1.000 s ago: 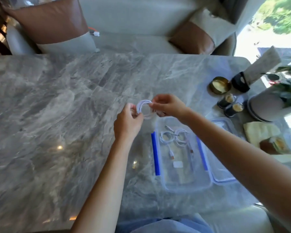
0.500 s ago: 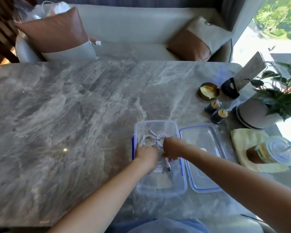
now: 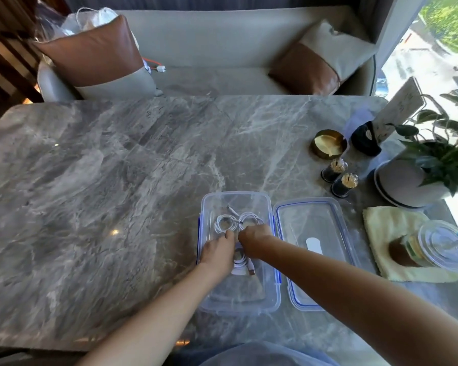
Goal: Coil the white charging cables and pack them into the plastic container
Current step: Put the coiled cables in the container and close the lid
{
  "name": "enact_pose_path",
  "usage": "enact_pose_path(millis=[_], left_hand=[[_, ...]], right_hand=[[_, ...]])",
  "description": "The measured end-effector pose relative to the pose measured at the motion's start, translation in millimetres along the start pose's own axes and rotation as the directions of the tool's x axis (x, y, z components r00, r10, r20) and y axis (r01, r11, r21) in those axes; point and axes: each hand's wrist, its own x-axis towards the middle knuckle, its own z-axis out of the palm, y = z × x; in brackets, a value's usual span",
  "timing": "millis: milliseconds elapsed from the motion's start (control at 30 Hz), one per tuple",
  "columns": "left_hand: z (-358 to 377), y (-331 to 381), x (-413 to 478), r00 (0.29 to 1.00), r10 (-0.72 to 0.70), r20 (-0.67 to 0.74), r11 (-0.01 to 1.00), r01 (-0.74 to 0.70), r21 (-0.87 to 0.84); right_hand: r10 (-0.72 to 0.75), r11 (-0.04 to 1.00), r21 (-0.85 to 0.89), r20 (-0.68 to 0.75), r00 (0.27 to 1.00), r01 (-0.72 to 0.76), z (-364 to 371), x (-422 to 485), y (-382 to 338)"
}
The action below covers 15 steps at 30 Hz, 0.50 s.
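A clear plastic container with blue clips stands open on the marble table, near the front edge. Two coiled white charging cables lie side by side in its far half. Both my hands are down inside it. My left hand and my right hand meet over a third white cable coil, their fingers closed on it as it rests low in the container. Its USB plug sticks out toward me. My knuckles hide part of the coil.
The container's lid lies flat just right of it. Further right are a yellow cloth under a lidded drink cup, two toothpick jars, a gold dish and a potted plant. A sofa with cushions runs behind the table.
A second ago both hands held the coil up above the table beyond the container. They have since brought it down into the container, and the view has tilted.
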Motion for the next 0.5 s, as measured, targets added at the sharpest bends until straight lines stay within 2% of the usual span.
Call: enact_pose_path(millis=[167, 267, 333, 400, 433, 500], left_hand=[[5, 0, 0, 0.998, -0.047, 0.038, 0.992, 0.052, -0.115], [-1, 3, 2, 0.997, -0.081, 0.020, 0.991, 0.083, -0.106], [-12, 9, 3, 0.995, -0.080, -0.065, 0.993, 0.074, -0.097], [-29, 27, 2, 0.969, -0.019, -0.247, 0.976, -0.036, -0.217], [-39, 39, 1, 0.936, 0.029, -0.351, 0.949, -0.136, -0.284], [-57, 72, -1, 0.865, 0.129, -0.485, 0.869, -0.335, -0.365]], right_hand=[[-0.036, 0.998, 0.052, -0.013, 0.999, 0.037, -9, -8, 2], [-0.059, 0.957, 0.275, -0.128, 0.990, 0.092, -29, -27, 19], [0.026, 0.803, 0.583, -0.245, 0.969, 0.126, -38, -46, 50], [0.248, 0.566, 0.813, -0.326, 0.912, 0.136, -30, -71, 94], [0.374, 0.490, 0.863, -0.336, 0.864, 0.123, -18, -84, 115], [0.531, 0.432, 0.902, -0.271, 0.803, 0.019, 14, -105, 148]])
